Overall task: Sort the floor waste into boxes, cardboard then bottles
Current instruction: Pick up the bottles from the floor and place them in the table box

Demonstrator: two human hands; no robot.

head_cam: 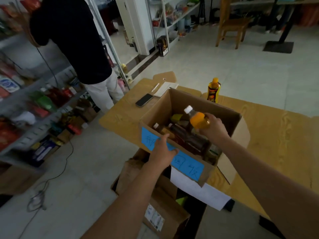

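An open cardboard box with a blue label on its front stands on a wooden table. Several dark bottles lie inside it. My right hand grips a bottle with an orange label and white cap, tilted above the box's inside. My left hand holds the box's front wall, thumb over the rim. A lower box on the floor under the table edge holds flattened cardboard. One yellow bottle stands upright on the table behind the box.
A phone, a pen and paper lie on the table's far left. A person in black bends at the shelves on the left. A cable runs across the floor. A wooden chair stands far back.
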